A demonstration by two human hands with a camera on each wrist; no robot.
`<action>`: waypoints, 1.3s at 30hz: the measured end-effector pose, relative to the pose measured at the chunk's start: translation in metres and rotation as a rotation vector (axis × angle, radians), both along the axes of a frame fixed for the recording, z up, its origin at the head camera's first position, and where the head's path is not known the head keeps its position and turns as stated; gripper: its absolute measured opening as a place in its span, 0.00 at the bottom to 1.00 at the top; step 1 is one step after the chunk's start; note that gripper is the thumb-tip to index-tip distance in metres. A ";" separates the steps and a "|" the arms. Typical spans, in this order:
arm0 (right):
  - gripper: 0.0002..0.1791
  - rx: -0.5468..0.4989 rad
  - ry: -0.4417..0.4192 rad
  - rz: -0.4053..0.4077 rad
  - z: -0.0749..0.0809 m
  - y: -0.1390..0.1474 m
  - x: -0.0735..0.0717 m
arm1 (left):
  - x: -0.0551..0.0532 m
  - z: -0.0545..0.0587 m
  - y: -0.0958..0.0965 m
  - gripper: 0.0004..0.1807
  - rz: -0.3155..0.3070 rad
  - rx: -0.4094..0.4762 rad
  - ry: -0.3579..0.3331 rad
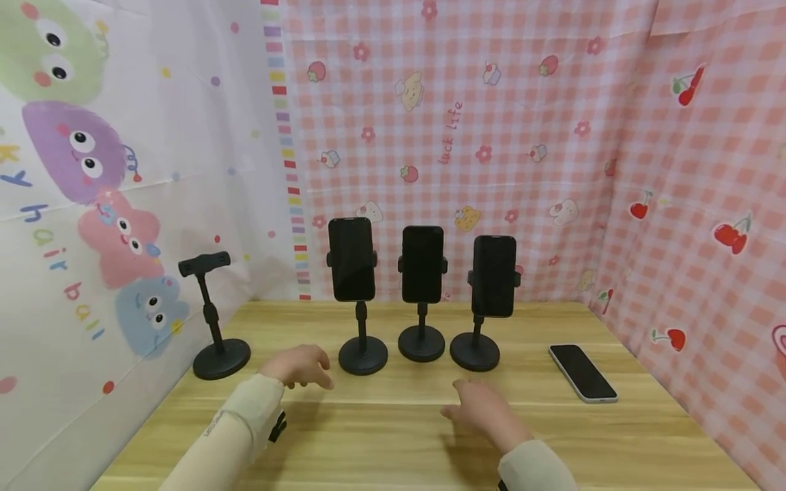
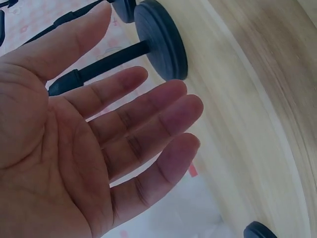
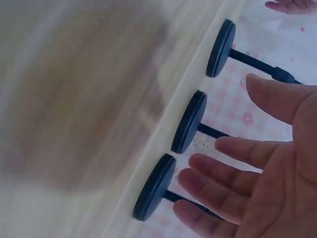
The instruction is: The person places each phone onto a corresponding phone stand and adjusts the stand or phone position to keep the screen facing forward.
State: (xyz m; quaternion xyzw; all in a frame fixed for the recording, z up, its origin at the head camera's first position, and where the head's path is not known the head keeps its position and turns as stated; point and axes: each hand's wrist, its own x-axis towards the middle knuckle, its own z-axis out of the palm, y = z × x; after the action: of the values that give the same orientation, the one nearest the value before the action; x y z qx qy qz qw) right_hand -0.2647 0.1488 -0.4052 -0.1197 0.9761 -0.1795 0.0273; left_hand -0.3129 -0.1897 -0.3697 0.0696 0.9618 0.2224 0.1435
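Observation:
Three black phone stands hold upright phones: a left phone point(image 1: 352, 259), a middle phone point(image 1: 422, 264) and a right phone point(image 1: 494, 276). A fourth phone stand point(image 1: 211, 314), with no phone in its clamp, is at the far left. One phone point(image 1: 582, 372) with a pale edge lies flat, screen up, at the right. My left hand point(image 1: 299, 366) hovers over the table between the far-left stand and the left phone's stand point(image 1: 362, 356). Loosely bent fingers of that hand point(image 2: 148, 124) hold nothing. My right hand point(image 1: 482, 412), also holding nothing, is in front of the right phone's stand point(image 1: 475, 352).
The wooden table point(image 1: 381, 436) runs back to a pink checked cloth point(image 1: 510, 136). A white cloth point(image 1: 202, 157) with cartoon figures hangs along the left side. More checked cloth point(image 1: 694, 204) with cherries closes off the right side.

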 end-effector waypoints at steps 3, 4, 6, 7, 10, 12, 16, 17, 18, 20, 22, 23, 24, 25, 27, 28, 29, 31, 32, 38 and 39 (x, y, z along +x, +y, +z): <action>0.31 0.001 -0.013 -0.024 -0.003 0.006 0.008 | -0.001 0.000 -0.004 0.27 0.014 -0.028 0.007; 0.31 0.003 -0.010 -0.028 -0.003 0.008 0.011 | -0.001 0.000 -0.006 0.27 0.020 -0.035 0.010; 0.31 0.014 -0.003 -0.028 -0.003 0.011 0.015 | -0.001 -0.001 -0.010 0.27 0.026 -0.054 0.030; 0.32 0.019 -0.002 -0.028 -0.003 0.012 0.016 | -0.001 -0.001 -0.013 0.27 0.021 -0.067 0.043; 0.31 0.040 0.002 -0.027 -0.001 0.016 0.021 | 0.000 0.000 -0.022 0.26 0.015 -0.108 0.086; 0.29 0.063 0.007 -0.023 0.001 0.017 0.023 | 0.000 0.001 -0.028 0.26 0.016 -0.129 0.102; 0.24 0.104 0.015 -0.009 0.006 0.018 0.027 | -0.002 0.000 -0.043 0.26 0.038 -0.153 0.110; 0.24 0.110 0.018 -0.005 0.007 0.018 0.028 | -0.002 0.000 -0.046 0.26 0.043 -0.154 0.112; 0.23 0.112 0.014 -0.004 0.007 0.018 0.029 | -0.003 -0.001 -0.050 0.26 0.043 -0.156 0.117; 0.23 0.115 0.009 -0.002 0.008 0.017 0.030 | -0.004 -0.002 -0.057 0.26 0.043 -0.158 0.128; 0.23 0.117 0.002 -0.004 0.008 0.017 0.031 | -0.005 -0.003 -0.063 0.26 0.053 -0.159 0.138; 0.23 0.118 -0.003 -0.004 0.008 0.017 0.031 | -0.006 -0.003 -0.066 0.25 0.060 -0.162 0.143; 0.23 0.119 -0.011 -0.007 0.008 0.018 0.031 | -0.006 -0.003 -0.069 0.25 0.064 -0.164 0.150; 0.23 0.122 -0.016 -0.008 0.007 0.018 0.030 | -0.007 -0.004 -0.071 0.23 0.074 -0.164 0.152; 0.23 0.126 -0.022 -0.013 0.006 0.019 0.030 | -0.008 -0.004 -0.076 0.19 0.098 -0.167 0.158; 0.22 0.127 -0.025 -0.014 0.006 0.020 0.030 | -0.008 -0.004 -0.078 0.18 0.108 -0.164 0.160; 0.22 0.128 -0.028 -0.017 0.006 0.021 0.029 | -0.009 -0.004 -0.080 0.17 0.118 -0.162 0.164; 0.22 0.130 -0.029 -0.021 0.006 0.021 0.029 | -0.009 -0.005 -0.084 0.17 0.139 -0.155 0.167; 0.22 0.130 -0.028 -0.024 0.006 0.021 0.029 | -0.009 -0.005 -0.087 0.17 0.149 -0.154 0.173; 0.24 0.141 -0.027 -0.034 0.007 0.022 0.029 | -0.007 -0.006 -0.102 0.19 0.211 -0.135 0.190; 0.24 0.144 -0.028 -0.035 0.006 0.023 0.029 | -0.007 -0.005 -0.104 0.20 0.218 -0.138 0.193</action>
State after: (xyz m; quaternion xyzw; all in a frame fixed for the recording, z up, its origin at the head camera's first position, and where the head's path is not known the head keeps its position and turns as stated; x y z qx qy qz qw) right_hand -0.2355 0.1714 -0.3988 -0.0980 0.9879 -0.1111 0.0463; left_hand -0.3200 -0.2937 -0.3749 -0.0243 0.9860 0.1623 0.0297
